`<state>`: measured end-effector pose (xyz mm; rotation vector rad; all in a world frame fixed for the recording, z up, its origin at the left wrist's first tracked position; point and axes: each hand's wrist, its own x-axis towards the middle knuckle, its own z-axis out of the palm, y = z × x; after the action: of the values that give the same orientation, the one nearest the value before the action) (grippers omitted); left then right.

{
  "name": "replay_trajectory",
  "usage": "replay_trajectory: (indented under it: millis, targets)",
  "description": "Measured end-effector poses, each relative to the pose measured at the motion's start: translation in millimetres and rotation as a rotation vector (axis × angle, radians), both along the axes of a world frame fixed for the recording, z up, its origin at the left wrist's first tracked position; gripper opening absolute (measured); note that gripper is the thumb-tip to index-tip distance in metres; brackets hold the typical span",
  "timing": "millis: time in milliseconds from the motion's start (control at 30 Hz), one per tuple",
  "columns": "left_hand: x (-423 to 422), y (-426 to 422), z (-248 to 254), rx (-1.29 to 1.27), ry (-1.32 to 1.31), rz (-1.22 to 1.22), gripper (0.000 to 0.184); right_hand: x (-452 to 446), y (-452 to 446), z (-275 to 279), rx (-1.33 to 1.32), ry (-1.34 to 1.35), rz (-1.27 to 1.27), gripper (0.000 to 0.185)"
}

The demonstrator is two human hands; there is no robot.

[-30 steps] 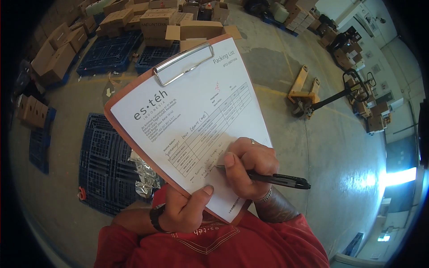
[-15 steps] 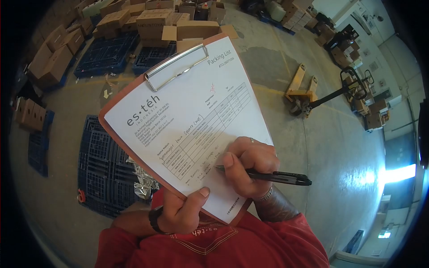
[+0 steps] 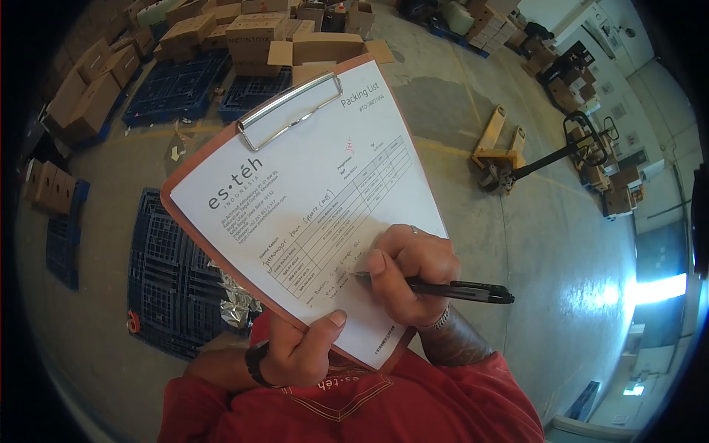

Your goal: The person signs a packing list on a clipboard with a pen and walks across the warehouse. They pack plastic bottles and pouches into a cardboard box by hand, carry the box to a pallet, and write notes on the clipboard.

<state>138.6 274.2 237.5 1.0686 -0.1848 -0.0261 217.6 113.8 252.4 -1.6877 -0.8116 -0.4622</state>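
A brown clipboard (image 3: 193,225) is tilted in front of my chest, its metal clip (image 3: 289,111) pinning a printed packing list (image 3: 295,166). The sheet carries a table and handwritten lines. Along the lower left edge my left hand (image 3: 301,351) grips the board, thumb on top of the paper and the other fingers hidden beneath. My right hand (image 3: 415,277) rests on the lower part of the sheet, closed round a black pen (image 3: 473,292). The pen's tip meets the paper near the handwriting below the table.
Blue pallets (image 3: 166,273) lie on the floor at left, with crumpled silver foil (image 3: 238,303) on one. Cardboard boxes (image 3: 255,40) are stacked at the back. A yellow pallet jack (image 3: 491,148) stands at right, and more boxes (image 3: 572,88) line the right wall.
The clipboard has shifted very slightly to the left in view. Both hands keep their holds, and the pen tip stays at nearly the same spot on the paper.
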Motion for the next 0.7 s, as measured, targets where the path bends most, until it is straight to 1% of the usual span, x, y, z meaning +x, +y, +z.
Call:
replay_trajectory:
  millis: [100,167,400,467,567,700]
  targets:
    - [-0.2,0.2,-1.9,-0.006,0.012,0.001,0.038,0.6,3.2,0.4,0.027,-0.010,0.023,0.033]
    - [-0.1,0.2,-4.1,-0.012,0.024,-0.004,0.038,-0.7,6.1,3.8,0.041,0.051,-0.070,0.039]
    - [4.8,-1.3,-0.9,0.020,0.011,0.003,0.038,1.4,3.3,2.4,0.084,0.058,-0.069,0.040]
    - [4.9,-0.8,-1.2,0.044,-0.003,-0.009,0.038,1.2,3.5,3.0,0.035,0.048,-0.090,0.039]
    - [4.0,-1.4,-2.2,0.013,0.036,-0.005,0.039,1.7,3.1,0.0,0.102,0.063,-0.070,0.039]
    - [4.3,-3.5,-2.0,0.005,0.047,0.011,0.042,1.8,2.1,-1.4,0.092,0.057,-0.071,0.039]
